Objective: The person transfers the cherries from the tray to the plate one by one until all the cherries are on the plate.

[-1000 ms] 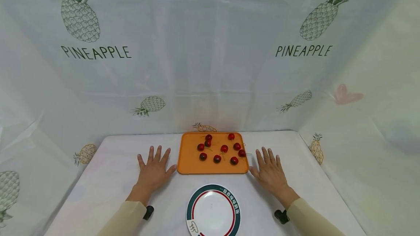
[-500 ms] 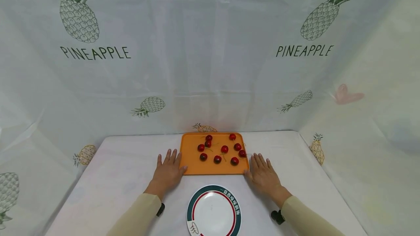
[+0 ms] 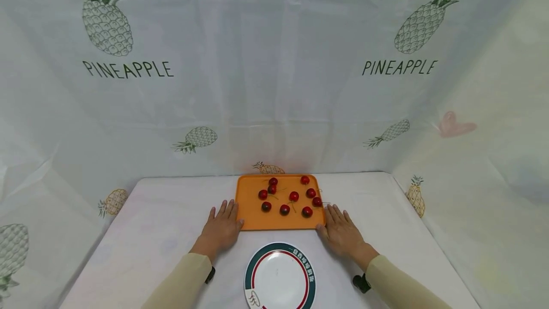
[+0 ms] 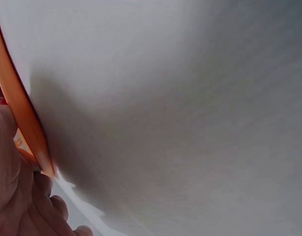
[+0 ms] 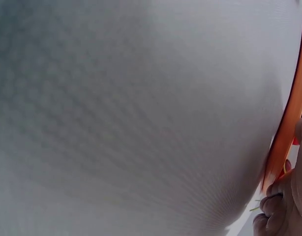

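Observation:
An orange rectangular tray (image 3: 250, 220) lies near the table's back edge and bears several dark red cherries (image 3: 284, 210), some with stems. My left hand (image 3: 222, 229) holds the tray's near left corner. Its thumb lies over the front rim (image 4: 24, 110) in the left wrist view, and its fingers lie along the side. At the near right corner, my right hand (image 3: 342, 236) holds the tray likewise, thumb on the front rim (image 5: 287, 135) in the right wrist view. How far the fingertips reach under the tray is hidden.
A round white plate (image 3: 279, 278) with a dark green and red border stands in front of the tray, between my forearms. White cloth covers the table (image 3: 141, 237). Behind it hangs a pineapple-printed curtain (image 3: 274, 85). One cherry stem overhangs the tray's right rim.
Both hands have moved inward from beside the tray to its near corners. The left hand travelled farther, to the right. Cherries and plate look unmoved apart from a slight view shift.

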### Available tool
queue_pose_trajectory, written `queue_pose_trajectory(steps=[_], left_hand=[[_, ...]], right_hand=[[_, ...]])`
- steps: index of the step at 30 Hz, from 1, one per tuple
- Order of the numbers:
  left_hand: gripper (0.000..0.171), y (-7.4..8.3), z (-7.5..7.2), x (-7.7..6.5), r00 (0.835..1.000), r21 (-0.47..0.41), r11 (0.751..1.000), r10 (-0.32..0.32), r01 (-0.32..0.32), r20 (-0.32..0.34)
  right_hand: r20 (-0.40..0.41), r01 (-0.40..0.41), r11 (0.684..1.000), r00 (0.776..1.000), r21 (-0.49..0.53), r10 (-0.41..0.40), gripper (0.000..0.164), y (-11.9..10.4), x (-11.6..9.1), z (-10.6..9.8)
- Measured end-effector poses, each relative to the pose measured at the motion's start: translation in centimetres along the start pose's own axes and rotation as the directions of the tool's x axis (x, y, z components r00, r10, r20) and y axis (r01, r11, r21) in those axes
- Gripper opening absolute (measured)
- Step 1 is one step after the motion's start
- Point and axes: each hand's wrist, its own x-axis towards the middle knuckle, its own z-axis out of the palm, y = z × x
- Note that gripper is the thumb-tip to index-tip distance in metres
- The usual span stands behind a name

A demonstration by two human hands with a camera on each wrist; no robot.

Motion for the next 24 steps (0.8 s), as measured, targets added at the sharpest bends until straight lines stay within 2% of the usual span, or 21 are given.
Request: queue_pose_trajectory(steps=[11,24], left_hand=[[0.069,-0.6,0.5,-1.8,0.999,-0.016,1.0,0.017,-0.018,-0.041],[0.07,-1.2,0.9,-3.6,0.999,-0.029,1.0,0.008,-0.01,-0.053]], right_hand=[[0.005,0.017,1.0,1.0,-0.02,-0.016,0.074,-0.6,-0.5,0.3],[-0.001,0.032,0.998,0.999,-0.047,-0.032,0.075,-1.6,-1.2,0.4]])
